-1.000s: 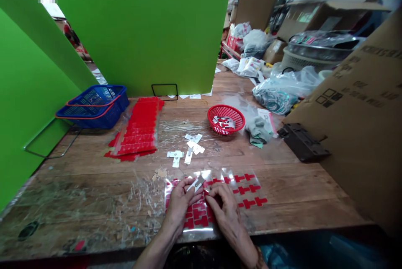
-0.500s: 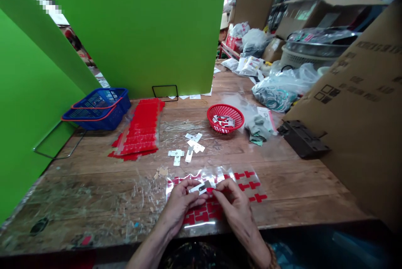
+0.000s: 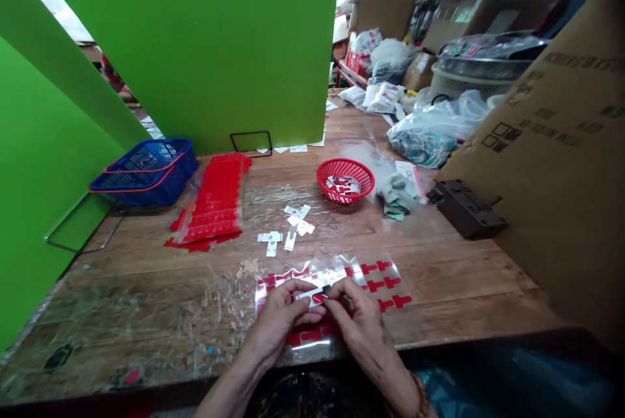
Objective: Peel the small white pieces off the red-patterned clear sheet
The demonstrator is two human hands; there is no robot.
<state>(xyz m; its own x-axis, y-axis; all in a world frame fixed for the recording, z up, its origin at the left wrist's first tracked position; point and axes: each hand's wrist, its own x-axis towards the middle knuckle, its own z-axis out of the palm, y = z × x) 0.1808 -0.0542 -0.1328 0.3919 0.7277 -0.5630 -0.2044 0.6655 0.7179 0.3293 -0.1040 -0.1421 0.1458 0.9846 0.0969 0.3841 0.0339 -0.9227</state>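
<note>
My left hand (image 3: 280,317) is closed, pinching a small flat white metal-looking piece (image 3: 303,295) with a dark end. At the piece's right end, my right hand (image 3: 359,317) is closed too, with thumb and forefinger on a small red sticker (image 3: 319,299) that lies against the white face. Both hands are over a clear sheet (image 3: 312,348) bearing rows of red T-shaped stickers (image 3: 383,284), and they hide its middle. Beyond them several similar white pieces (image 3: 300,225) lie loose on the wooden table.
A red basket (image 3: 346,180) holds white and red pieces, beside a grey-green cloth (image 3: 396,195). Stacked red sheets (image 3: 215,200) and a blue basket (image 3: 146,174) stand left. A dark metal block (image 3: 469,209) sits by the cardboard box (image 3: 547,164) at right. Green panels (image 3: 219,47) rise behind.
The red sticker has moved left from the piece's end onto its white face, and my right fingers have come closer to my left ones. The view has shifted slightly.
</note>
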